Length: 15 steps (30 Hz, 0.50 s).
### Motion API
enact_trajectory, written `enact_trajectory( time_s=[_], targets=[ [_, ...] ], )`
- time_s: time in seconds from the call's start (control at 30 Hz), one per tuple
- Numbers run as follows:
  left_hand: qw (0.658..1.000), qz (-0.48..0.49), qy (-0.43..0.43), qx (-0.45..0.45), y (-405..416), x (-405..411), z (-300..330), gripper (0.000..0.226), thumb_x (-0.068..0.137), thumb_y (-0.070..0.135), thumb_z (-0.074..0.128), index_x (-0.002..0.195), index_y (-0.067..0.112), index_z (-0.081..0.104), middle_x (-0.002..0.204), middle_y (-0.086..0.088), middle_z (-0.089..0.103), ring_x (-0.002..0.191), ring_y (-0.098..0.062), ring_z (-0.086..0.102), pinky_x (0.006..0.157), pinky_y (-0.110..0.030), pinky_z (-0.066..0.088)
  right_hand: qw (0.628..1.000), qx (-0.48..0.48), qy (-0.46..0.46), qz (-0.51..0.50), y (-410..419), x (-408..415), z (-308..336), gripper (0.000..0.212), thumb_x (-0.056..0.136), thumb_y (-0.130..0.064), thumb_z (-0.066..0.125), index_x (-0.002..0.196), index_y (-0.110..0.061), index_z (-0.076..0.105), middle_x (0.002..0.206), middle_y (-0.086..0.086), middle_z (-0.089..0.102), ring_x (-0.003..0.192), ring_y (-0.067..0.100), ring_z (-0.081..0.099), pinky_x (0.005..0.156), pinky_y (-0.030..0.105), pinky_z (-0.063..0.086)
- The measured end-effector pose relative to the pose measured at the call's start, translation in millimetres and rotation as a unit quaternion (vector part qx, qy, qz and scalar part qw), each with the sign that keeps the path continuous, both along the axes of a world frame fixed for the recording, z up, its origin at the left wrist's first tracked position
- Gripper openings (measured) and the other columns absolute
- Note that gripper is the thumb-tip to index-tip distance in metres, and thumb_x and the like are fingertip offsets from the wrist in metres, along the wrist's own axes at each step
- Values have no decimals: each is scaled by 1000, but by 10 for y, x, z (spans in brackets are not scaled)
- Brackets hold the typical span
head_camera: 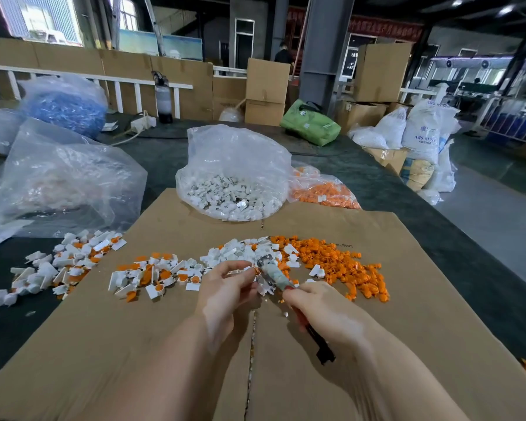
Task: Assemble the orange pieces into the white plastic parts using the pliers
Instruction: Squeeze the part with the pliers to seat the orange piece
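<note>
Right grip [313,302] wrapped the pliers [271,273], left grip [228,281] pinched a white part [263,287] at worktop centre; prob. light, stiff, slippery, best held by its flat tab.

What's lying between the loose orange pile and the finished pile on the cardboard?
Head view: a small heap of white parts, with the pliers tip over its near edge, between the orange pile and finished pile.
</note>
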<state>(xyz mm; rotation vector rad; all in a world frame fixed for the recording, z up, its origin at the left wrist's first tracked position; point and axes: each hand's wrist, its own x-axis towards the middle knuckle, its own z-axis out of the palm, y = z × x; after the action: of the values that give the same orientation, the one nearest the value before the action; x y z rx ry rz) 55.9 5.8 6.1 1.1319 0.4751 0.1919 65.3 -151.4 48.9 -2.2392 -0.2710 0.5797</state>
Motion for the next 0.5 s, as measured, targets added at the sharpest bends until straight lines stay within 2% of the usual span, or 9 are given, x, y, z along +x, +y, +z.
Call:
enact_trajectory(
  time_s=[0.2,0.33,0.43,0.5],
  targets=[
    [999,20,10,41,49,26,7,10,85,-5,61,90,3,62,59,-8,62,48,-12,57,50,-20,54,987,103,122,-33,12,-78,43,27,88,-25,50,66,-17,39,51,-2,38,70,22,39,49,23,26],
    [998,26,17,56,48,24,13,11,84,-7,60,90,2,61,58,-10,60,44,-12,55,53,-22,54,987,98,127,-30,13,-88,36,30,90,-26,50,63,-18,39,46,-5,36,57,20,38,44,20,26],
    [997,28,20,69,51,8,26,11,84,-7,60,90,2,62,62,-11,60,44,-12,55,50,-20,53,985,114,128,-32,21,-83,28,32,90,-21,50,60,-17,39,51,-1,38,54,20,38,46,22,26],
    [996,26,24,88,56,0,36,12,84,-6,61,90,4,63,65,-10,60,43,-11,56,48,-20,52,986,106,126,-24,16,-84,34,33,90,-20,49,60,-17,37,47,-4,36,43,13,34,43,20,25]
  ],
)
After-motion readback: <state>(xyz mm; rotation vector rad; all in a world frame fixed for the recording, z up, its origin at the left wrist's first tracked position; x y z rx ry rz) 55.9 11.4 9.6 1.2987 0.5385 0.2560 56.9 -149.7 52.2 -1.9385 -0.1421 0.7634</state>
